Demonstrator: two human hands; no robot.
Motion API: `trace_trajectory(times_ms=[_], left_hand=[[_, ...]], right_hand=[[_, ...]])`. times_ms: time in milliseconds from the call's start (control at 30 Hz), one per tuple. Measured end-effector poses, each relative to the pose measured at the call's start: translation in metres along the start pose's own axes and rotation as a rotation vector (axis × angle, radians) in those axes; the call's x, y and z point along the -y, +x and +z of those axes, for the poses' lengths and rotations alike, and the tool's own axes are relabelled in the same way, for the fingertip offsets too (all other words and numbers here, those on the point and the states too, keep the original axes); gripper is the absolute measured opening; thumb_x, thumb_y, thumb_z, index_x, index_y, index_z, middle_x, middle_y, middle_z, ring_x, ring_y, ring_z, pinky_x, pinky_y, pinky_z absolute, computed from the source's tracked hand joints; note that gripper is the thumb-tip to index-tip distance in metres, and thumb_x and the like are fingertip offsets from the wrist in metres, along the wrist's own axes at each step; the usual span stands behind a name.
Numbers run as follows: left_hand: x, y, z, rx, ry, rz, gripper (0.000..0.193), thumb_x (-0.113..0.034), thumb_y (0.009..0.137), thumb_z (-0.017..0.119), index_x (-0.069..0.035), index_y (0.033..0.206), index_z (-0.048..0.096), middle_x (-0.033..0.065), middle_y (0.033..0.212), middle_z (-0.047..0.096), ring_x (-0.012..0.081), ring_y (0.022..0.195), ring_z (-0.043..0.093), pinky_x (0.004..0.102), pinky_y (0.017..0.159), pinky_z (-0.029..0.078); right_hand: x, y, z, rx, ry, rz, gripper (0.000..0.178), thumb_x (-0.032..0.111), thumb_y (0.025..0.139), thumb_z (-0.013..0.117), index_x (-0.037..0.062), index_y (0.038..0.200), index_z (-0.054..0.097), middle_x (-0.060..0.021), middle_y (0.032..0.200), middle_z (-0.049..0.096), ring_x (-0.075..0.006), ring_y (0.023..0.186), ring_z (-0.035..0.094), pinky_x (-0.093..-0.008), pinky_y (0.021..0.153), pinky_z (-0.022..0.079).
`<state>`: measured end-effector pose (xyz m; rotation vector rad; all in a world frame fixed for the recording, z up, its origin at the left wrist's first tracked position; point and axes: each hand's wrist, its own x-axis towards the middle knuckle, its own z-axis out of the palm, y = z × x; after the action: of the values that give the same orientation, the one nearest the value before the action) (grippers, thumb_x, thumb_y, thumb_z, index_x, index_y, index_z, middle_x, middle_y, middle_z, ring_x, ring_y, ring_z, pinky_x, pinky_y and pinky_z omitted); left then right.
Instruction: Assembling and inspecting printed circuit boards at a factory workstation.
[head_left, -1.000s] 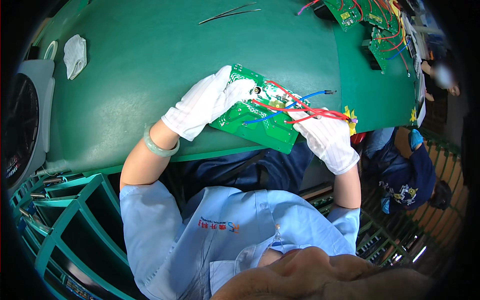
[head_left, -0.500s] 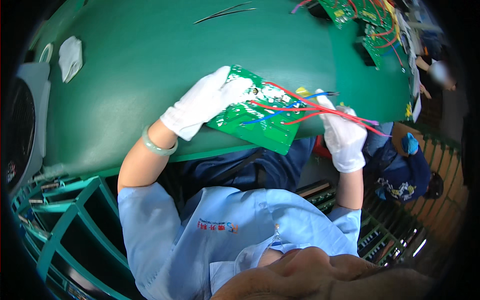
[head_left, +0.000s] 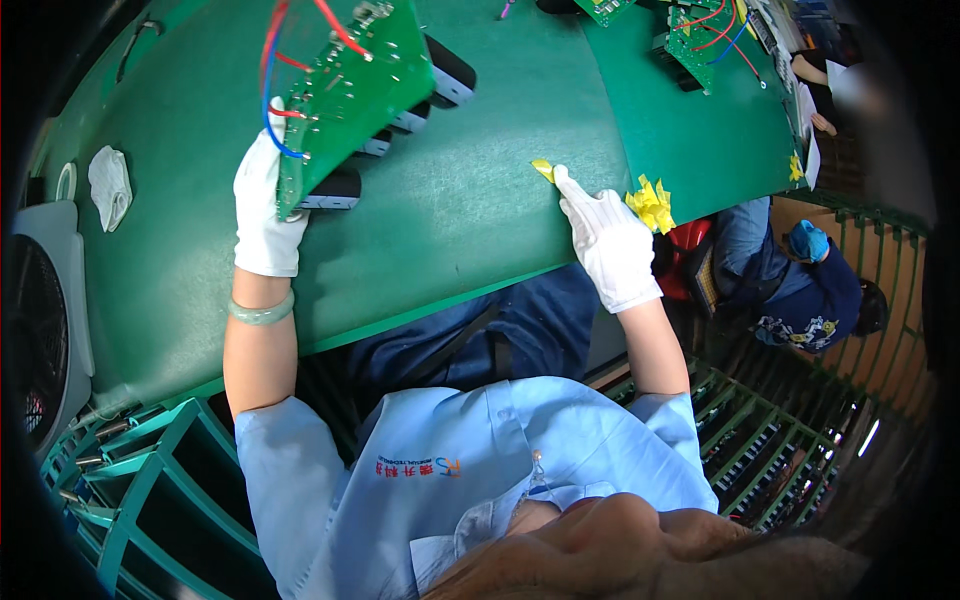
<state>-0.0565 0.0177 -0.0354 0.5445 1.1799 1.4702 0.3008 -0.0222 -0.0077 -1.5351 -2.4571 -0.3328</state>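
My left hand [head_left: 264, 215], in a white glove, is closed on the edge of a green circuit board [head_left: 365, 90]. The board is raised and steeply tilted, its solder side facing left. Red and blue wires [head_left: 270, 60] rise from it past the top of the picture. Several black cylindrical components [head_left: 450, 75] jut from its other face. My right hand [head_left: 608, 245], also in a white glove, is low over the table with its fingers extended forward. A small piece of yellow tape [head_left: 542, 169] is at its fingertips, seemingly pinched there; the thumb is hard to make out.
A clump of yellow tape pieces [head_left: 652, 205] sits beside my right hand on the green table [head_left: 480, 200]. More wired boards [head_left: 690, 50] lie far right. A white glove [head_left: 110, 188], tweezers [head_left: 135, 45] and a fan [head_left: 45, 320] are left. Another person [head_left: 800, 280] is at right.
The board has gone left and up and turned from nearly flat to steeply tilted, held by my left hand. My right hand has moved left, away from the wires, uncovering the yellow clump.
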Motion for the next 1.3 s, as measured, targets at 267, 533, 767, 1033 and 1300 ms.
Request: trace_trajectory(times_ms=[267, 533, 767, 1033, 1300], left_hand=[[-0.004, -0.009, -0.020, 0.166, 0.345, 0.426, 0.071, 0.011, 0.078, 0.064, -0.009, 0.141, 0.040, 0.0106, 0.116, 0.059, 0.0171, 0.088, 0.063, 0.0265, 0.076, 0.056], [0.005, 0.004, -0.036, 0.135, 0.539, 0.547, 0.086, 0.014, 0.064, 0.067, -0.009, 0.142, 0.039, 0.0106, 0.110, 0.063, 0.0179, 0.086, 0.063, 0.0288, 0.077, 0.054], [-0.005, -0.013, -0.010, 0.090, 0.345, 0.313, 0.054, 0.002, 0.083, 0.063, -0.005, 0.134, 0.049, 0.0088, 0.110, 0.063, 0.0170, 0.095, 0.062, 0.0281, 0.082, 0.052], [-0.002, -0.027, 0.028, 0.195, 0.411, 0.135, 0.036, -0.026, 0.098, 0.051, 0.001, 0.121, 0.055, 0.0047, 0.108, 0.062, 0.0105, 0.093, 0.059, 0.0263, 0.084, 0.049], [0.030, -0.043, 0.035, 0.665, 1.259, 0.463, 0.044, -0.005, 0.090, 0.040, -0.001, 0.134, 0.045, 0.0194, 0.126, 0.054, 0.0363, 0.113, 0.051, 0.0413, 0.105, 0.035]], right_hand=[[-0.003, 0.008, -0.021, -0.081, 0.526, 0.301, 0.041, -0.002, 0.080, 0.066, 0.0121, 0.118, 0.065, -0.0087, 0.097, 0.069, -0.0182, 0.060, 0.054, -0.0264, 0.062, 0.048], [0.051, 0.035, 0.004, 0.020, 0.222, 0.008, 0.039, 0.018, 0.082, 0.068, 0.0205, 0.121, 0.063, -0.0033, 0.067, 0.052, -0.0182, 0.055, 0.052, -0.0294, 0.053, 0.048], [0.028, 0.028, -0.037, 0.012, 0.517, 0.397, 0.040, -0.001, 0.083, 0.065, 0.0094, 0.122, 0.063, -0.0088, 0.082, 0.063, -0.0152, 0.066, 0.051, -0.0259, 0.063, 0.045], [-0.039, -0.059, -0.045, -0.241, 0.220, 0.810, 0.033, 0.006, 0.093, 0.058, 0.0084, 0.126, 0.060, -0.0046, 0.108, 0.068, -0.0089, 0.077, 0.055, -0.0237, 0.076, 0.045], [-0.058, -0.095, -0.007, 0.017, 0.372, 0.809, 0.032, 0.021, 0.090, 0.061, 0.0152, 0.122, 0.061, -0.0157, 0.086, 0.065, -0.0305, 0.075, 0.063, -0.0385, 0.067, 0.050]])
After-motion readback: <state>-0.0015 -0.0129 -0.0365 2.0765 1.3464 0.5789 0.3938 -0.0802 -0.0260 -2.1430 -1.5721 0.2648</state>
